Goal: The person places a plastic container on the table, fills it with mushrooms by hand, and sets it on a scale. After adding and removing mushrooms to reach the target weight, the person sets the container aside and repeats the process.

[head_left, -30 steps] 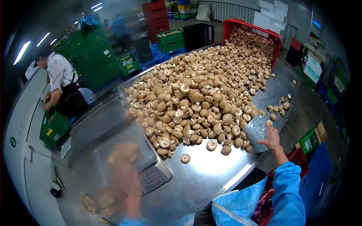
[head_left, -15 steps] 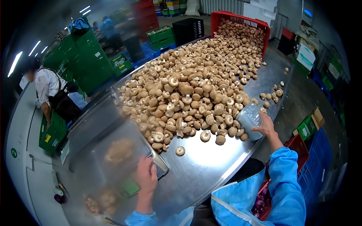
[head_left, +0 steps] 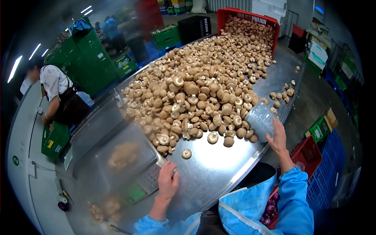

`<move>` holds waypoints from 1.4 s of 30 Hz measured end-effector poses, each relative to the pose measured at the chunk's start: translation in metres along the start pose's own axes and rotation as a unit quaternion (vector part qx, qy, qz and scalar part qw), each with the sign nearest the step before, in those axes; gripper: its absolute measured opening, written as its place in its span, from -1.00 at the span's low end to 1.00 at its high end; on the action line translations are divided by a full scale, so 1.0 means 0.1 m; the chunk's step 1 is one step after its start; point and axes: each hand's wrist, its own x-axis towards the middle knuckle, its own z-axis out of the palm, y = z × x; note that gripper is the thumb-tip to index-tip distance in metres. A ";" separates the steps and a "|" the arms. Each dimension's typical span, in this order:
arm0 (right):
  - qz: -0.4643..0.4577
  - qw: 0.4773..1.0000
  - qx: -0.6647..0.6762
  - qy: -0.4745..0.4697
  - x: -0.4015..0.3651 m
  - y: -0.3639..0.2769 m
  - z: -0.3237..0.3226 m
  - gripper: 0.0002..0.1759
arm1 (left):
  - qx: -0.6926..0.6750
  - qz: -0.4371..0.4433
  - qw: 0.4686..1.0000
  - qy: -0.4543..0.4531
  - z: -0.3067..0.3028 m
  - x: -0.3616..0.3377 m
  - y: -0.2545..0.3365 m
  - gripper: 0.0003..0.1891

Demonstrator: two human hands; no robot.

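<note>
A large heap of brown mushrooms (head_left: 192, 98) covers the metal table (head_left: 207, 168). My right hand (head_left: 279, 138) is at the near right end of a stack of clear plastic trays (head_left: 259, 122), its thumb and fingers closed at the rims. The stack leans against the edge of the heap. My left hand (head_left: 167, 181) is held beside the keypad of a weighing scale (head_left: 150, 178), fingers loosely bent and apart, nothing in them. A blurred clump of mushrooms (head_left: 124, 155) rests on the scale's platform. A single mushroom (head_left: 186, 153) lies just beyond my left fingertips.
A red basket (head_left: 276, 37) lies tipped at the far end, spilling mushrooms. Loose mushrooms (head_left: 284, 94) sit along the right edge. At left, a person (head_left: 58, 88) reaches toward a green crate (head_left: 55, 139). A red crate (head_left: 309, 156) and purple produce (head_left: 270, 209) are beside me.
My left hand has moved right, off the scale's front, uncovering its keypad and green display. My right hand stays at the tray stack, its fingers shifted slightly. The person at left has raised an arm.
</note>
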 end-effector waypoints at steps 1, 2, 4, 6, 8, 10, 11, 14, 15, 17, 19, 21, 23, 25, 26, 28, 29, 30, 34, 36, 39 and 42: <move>0.007 1.000 0.019 0.007 -0.03 0.01 -0.07 -0.21 | -0.035 -0.037 0.999 -0.016 0.03 0.00 0.03 -0.71; -0.032 0.999 -0.006 0.038 -0.06 0.02 -0.16 -0.44 | -0.072 -0.076 0.994 -0.034 0.08 0.02 0.07 -0.70; 0.022 0.989 0.145 0.005 -0.12 -0.20 -0.32 -0.52 | -0.141 -0.147 0.976 -0.080 0.16 0.06 0.23 -0.68; 0.052 0.965 0.253 -0.052 -0.20 -0.59 -0.54 -0.58 | -0.239 -0.153 0.953 -0.107 0.38 0.10 0.28 -0.56; 0.071 0.910 0.366 -0.184 -0.35 -0.89 -0.50 -0.63 | -0.365 -0.204 0.900 -0.124 0.60 0.11 0.39 -0.47; 0.086 0.832 0.411 -0.362 -0.45 -1.17 -0.43 -0.65 | -0.429 -0.275 0.842 -0.177 0.68 0.18 0.55 -0.58; 0.084 0.790 0.442 -0.416 -0.49 -1.28 -0.38 -0.65 | -0.427 -0.303 0.818 -0.240 0.72 0.18 0.52 -0.64; 0.197 0.707 0.509 -0.449 -0.62 -1.30 -0.10 -0.59 | -0.416 -0.363 0.775 -0.306 0.83 0.13 0.45 -0.82; 0.215 0.704 0.531 -0.420 -0.66 -1.20 0.03 -0.53 | -0.437 -0.392 0.762 -0.274 0.87 0.09 0.41 -0.81; 0.286 0.695 0.530 -0.392 -0.67 -1.05 0.15 -0.47 | -0.477 -0.444 0.731 -0.203 0.99 0.01 0.29 -0.79; 0.333 0.687 0.505 -0.403 -0.70 -0.92 0.18 -0.38 | -0.450 -0.497 0.720 -0.178 1.18 -0.04 0.25 -0.77; 0.373 0.665 0.500 -0.410 -0.76 -0.85 0.20 -0.37 | -0.463 -0.536 0.683 -0.177 1.39 -0.11 0.29 -0.74; 0.401 0.682 0.454 -0.410 -0.83 -0.80 0.27 -0.36 | -0.514 -0.557 0.623 -0.196 1.58 -0.18 0.40 -0.71; 0.413 0.705 0.401 -0.415 -0.81 -0.69 0.37 -0.35 | -0.523 -0.589 0.579 -0.209 1.72 -0.12 0.36 -0.63; 0.448 0.678 0.420 -0.403 -0.81 -0.63 0.47 -0.34 | -0.535 -0.592 0.565 -0.211 1.83 -0.13 0.24 -0.61; 0.486 0.668 0.422 -0.374 -0.64 -0.65 0.62 -0.36 | -0.532 -0.597 0.566 -0.200 1.91 0.09 0.18 -0.55; 0.492 0.673 0.422 -0.357 -0.56 -0.64 0.75 -0.36 | -0.519 -0.598 0.582 -0.185 1.96 0.27 0.18 -0.57; 0.491 0.674 0.436 -0.339 -0.46 -0.64 0.90 -0.39 | -0.506 -0.599 0.597 -0.170 2.00 0.45 0.16 -0.59; 0.440 0.752 0.431 -0.234 -0.04 -0.73 1.60 -0.76 | -0.480 -0.566 0.660 -0.117 2.26 1.11 -0.19 -0.72; 0.394 0.804 0.418 -0.153 0.07 -0.83 1.79 -0.79 | -0.490 -0.542 0.673 -0.111 2.34 1.29 -0.38 -0.75; 0.449 0.806 0.336 -0.188 0.31 -0.74 2.06 -0.77 | -0.440 -0.534 0.716 -0.088 2.50 1.49 -0.43 -0.73; 0.407 0.835 0.356 -0.099 0.30 -0.73 2.25 -0.78 | -0.458 -0.507 0.728 -0.061 2.57 1.55 -0.48 -0.73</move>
